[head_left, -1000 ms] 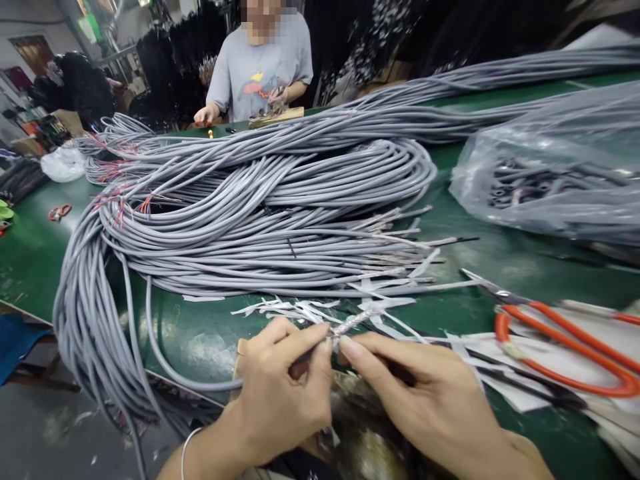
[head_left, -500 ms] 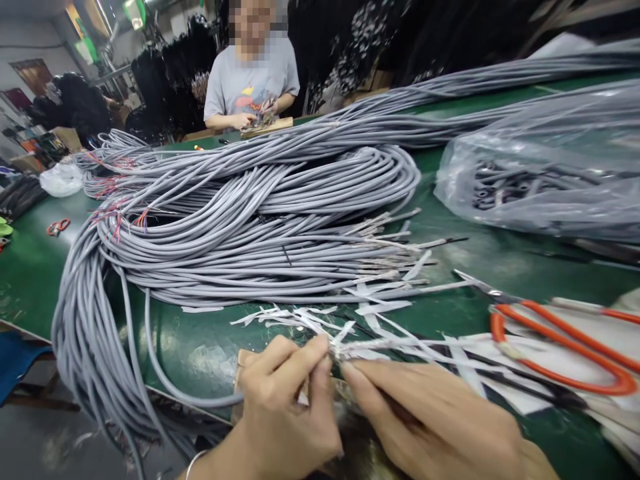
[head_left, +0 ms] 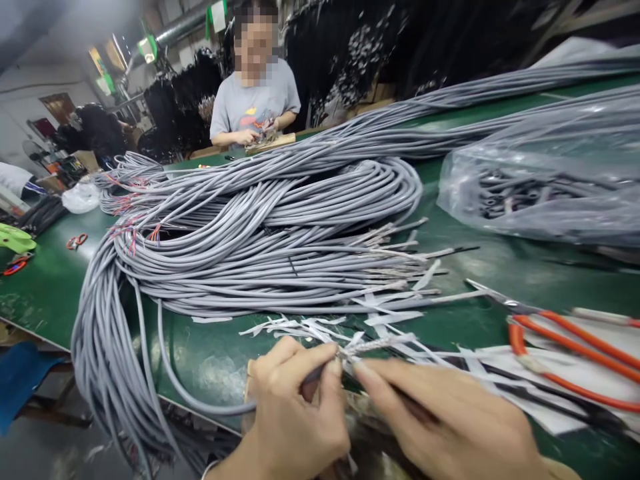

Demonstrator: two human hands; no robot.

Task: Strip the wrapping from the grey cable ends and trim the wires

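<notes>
low in the frame, the left hand (head_left: 295, 407) and right hand (head_left: 445, 420) pinch the stripped cable end (head_left: 373, 345), which points up-right between them.

left hand (head_left: 295, 407) pinching, right hand (head_left: 450, 420) pinching

The green surface (head_left: 465, 320) carries coiled grey cables (head_left: 280, 227), a clear plastic bag (head_left: 545, 180), orange-handled scissors (head_left: 565, 347) and white paper strips (head_left: 300, 328).
</notes>
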